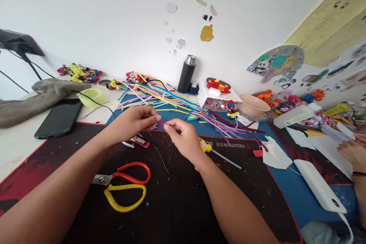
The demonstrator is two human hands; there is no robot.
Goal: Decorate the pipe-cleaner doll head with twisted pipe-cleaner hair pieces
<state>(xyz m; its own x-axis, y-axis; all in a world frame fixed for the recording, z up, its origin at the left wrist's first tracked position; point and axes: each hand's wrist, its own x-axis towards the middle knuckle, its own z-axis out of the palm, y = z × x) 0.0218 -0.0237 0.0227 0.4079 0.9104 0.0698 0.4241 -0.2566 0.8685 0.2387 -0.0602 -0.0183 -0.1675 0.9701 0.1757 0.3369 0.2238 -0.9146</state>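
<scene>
My left hand (137, 122) and my right hand (184, 137) meet over the back of the dark mat, fingertips close together. Both pinch a short magenta strip (161, 124) that looks like a piece of pipe cleaner; most of it is hidden by the fingers. Under my right wrist lies a yellow glue gun (205, 145), partly covered, with a translucent glue stick (226, 159) pointing right. Scissors (129, 175) with one red and one yellow handle rest below my left forearm, which hides their blades. Behind my hands, many coloured pipe cleaners (160, 97) lie in a loose heap.
A black thermos (187, 73) stands against the wall beside a white box (213, 97) and a beige bowl (254, 106). At left are a phone (58, 118) and a yellow-green bowl (91, 97). A white power bank (320, 187) and another person's hand (353, 152) are at right.
</scene>
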